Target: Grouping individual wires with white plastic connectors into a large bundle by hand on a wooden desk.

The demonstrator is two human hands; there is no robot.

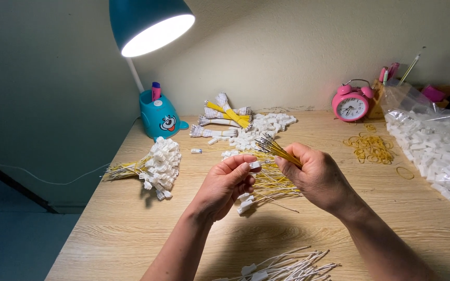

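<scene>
Teal desk lamp (149, 21) lit over wooden table (131, 229), teal pen holder (161, 117), pink alarm clock (351, 104), rubber bands (372, 147) scattered, clear bag of white connectors (438, 145) at right.

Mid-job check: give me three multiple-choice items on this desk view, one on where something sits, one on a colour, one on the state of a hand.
1. Where is the pink alarm clock?
A. Front edge of the desk
B. Far right, against the wall
C. Under the lamp

2. What colour are the wires in the right hand?
A. Yellow
B. Red
C. Black

3. What is the left hand doing?
A. Lying flat on the desk
B. Holding a pen
C. Pinching a small white connector

Answers:
1 B: the clock stands at the back of the desk, right of the white connector pile.
2 A: the bundle fanning out of that grip is yellow.
3 C: thumb and fingertips close on the white piece.
</scene>
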